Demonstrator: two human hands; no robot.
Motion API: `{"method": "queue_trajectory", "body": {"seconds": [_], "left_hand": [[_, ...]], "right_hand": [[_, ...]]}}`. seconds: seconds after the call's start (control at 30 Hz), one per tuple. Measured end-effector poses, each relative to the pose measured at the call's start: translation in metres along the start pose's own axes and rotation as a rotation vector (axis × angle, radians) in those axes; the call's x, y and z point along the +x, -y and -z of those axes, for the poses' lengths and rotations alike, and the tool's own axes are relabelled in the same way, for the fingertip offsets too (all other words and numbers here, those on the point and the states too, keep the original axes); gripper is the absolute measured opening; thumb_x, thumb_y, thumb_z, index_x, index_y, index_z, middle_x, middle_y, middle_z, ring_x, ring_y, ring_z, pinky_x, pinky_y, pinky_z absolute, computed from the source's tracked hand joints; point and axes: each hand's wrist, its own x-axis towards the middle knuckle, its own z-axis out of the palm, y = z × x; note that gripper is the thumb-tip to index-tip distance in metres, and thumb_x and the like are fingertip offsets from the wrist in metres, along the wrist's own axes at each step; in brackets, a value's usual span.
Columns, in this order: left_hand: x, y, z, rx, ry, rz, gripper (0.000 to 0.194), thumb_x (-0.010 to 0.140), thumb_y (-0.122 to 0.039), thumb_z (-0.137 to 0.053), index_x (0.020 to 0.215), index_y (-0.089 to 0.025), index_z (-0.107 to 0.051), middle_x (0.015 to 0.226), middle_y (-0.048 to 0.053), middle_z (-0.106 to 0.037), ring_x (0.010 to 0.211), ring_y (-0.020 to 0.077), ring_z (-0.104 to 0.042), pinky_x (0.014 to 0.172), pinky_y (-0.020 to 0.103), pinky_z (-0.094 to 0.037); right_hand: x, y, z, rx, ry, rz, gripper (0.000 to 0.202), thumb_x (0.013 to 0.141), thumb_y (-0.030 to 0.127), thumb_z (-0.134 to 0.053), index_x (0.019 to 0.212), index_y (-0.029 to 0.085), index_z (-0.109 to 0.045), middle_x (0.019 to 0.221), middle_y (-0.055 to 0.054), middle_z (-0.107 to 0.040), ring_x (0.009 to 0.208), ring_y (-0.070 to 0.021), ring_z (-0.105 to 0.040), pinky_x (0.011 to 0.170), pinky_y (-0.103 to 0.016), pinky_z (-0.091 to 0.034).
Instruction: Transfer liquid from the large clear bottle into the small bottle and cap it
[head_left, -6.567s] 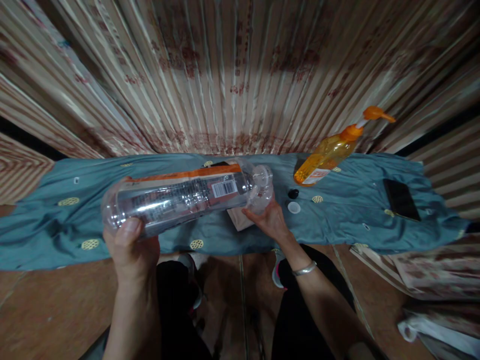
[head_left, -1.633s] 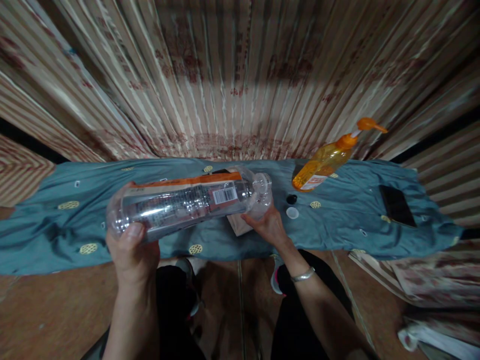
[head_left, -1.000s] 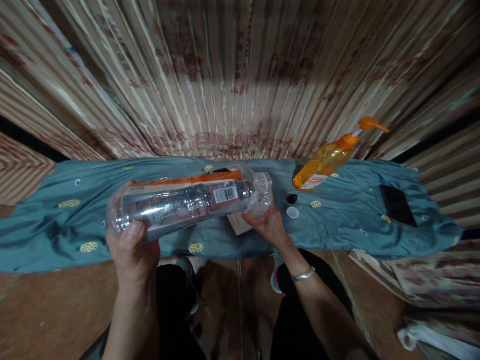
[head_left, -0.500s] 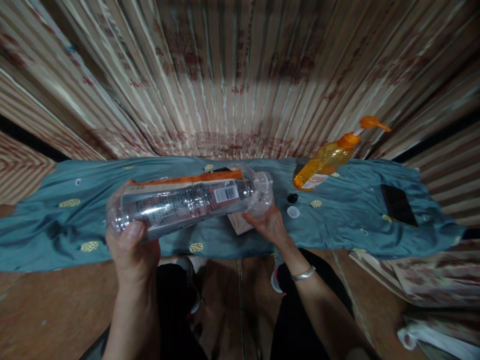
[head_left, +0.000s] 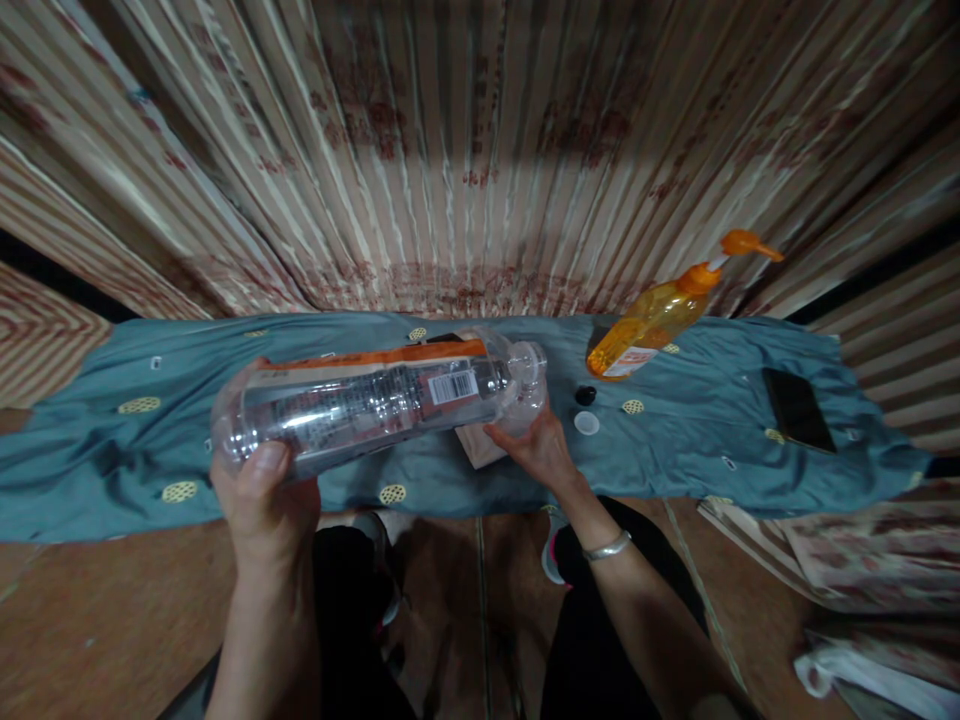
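My left hand (head_left: pixel 262 500) is wrapped round the base of a large clear plastic bottle (head_left: pixel 360 410). The bottle lies almost level above the cloth, its uncapped neck pointing right, with an orange-edged label and a barcode on its side. Under the bottle's neck, my right hand (head_left: pixel 544 445) is closed on a small clear container (head_left: pixel 521 408); the fingers and the larger bottle hide much of its shape. To the right of this hand, a white cap (head_left: pixel 586 424) and a small black cap (head_left: pixel 586 396) lie on the cloth.
An orange pump bottle (head_left: pixel 645 330) stands at the back right of the teal cloth (head_left: pixel 697 420). Farther right lies a dark flat phone-like object (head_left: pixel 798 410). A beige flat item (head_left: pixel 480 450) is partly covered from view. Pleated curtains (head_left: pixel 465 150) hang behind.
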Motion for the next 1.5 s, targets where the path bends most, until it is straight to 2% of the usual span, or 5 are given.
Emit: {"method": "queue_trajectory", "body": {"seconds": [0.5,1.0,1.17,1.4,1.5], "left_hand": [[0.001,-0.002,-0.004,0.072,0.057,-0.025,0.082,0.055,-0.052,-0.085,0.133,-0.032,-0.075,0.121,0.008,-0.080,0.111,0.0415,-0.077,0.089,0.055,-0.066],[0.003,0.008,0.005,0.041,0.036,-0.023,0.066,0.052,-0.051,-0.087,0.113,-0.028,-0.080,0.113,0.007,-0.080,0.102,0.0355,-0.077,0.083,0.045,-0.061],[0.002,0.009,0.007,-0.047,0.017,-0.022,0.072,0.048,-0.049,-0.095,0.115,-0.029,-0.081,0.116,0.006,-0.081,0.111,0.0361,-0.077,0.078,0.038,-0.060],[0.003,0.010,0.004,-0.060,0.043,-0.025,0.078,0.049,-0.047,-0.095,0.124,-0.030,-0.077,0.121,0.006,-0.080,0.113,0.0386,-0.077,0.092,0.048,-0.064],[0.004,0.010,0.004,-0.060,0.042,-0.016,0.079,0.049,-0.048,-0.095,0.124,-0.031,-0.077,0.121,0.006,-0.080,0.113,0.0377,-0.077,0.087,0.044,-0.063]], "right_hand": [[0.000,-0.002,0.000,-0.010,-0.009,0.012,0.098,0.085,0.056,-0.085,0.163,0.007,-0.050,0.149,-0.029,-0.072,0.135,-0.0476,-0.074,0.114,-0.073,-0.061],[-0.001,-0.004,-0.001,-0.013,-0.017,0.005,0.103,0.082,0.054,-0.087,0.163,0.005,-0.046,0.146,-0.029,-0.074,0.133,-0.0433,-0.076,0.114,-0.066,-0.062],[-0.001,-0.005,-0.001,-0.026,-0.002,-0.020,0.100,0.080,0.051,-0.092,0.158,0.005,-0.051,0.141,-0.030,-0.076,0.132,-0.0437,-0.077,0.113,-0.063,-0.062],[0.000,-0.003,0.001,-0.015,0.021,-0.039,0.099,0.081,0.052,-0.091,0.158,0.005,-0.052,0.137,-0.030,-0.078,0.125,-0.0454,-0.079,0.106,-0.061,-0.066],[0.000,-0.003,0.002,-0.006,0.031,-0.041,0.098,0.082,0.053,-0.091,0.159,0.007,-0.052,0.139,-0.028,-0.078,0.128,-0.0451,-0.078,0.109,-0.063,-0.065]]}}
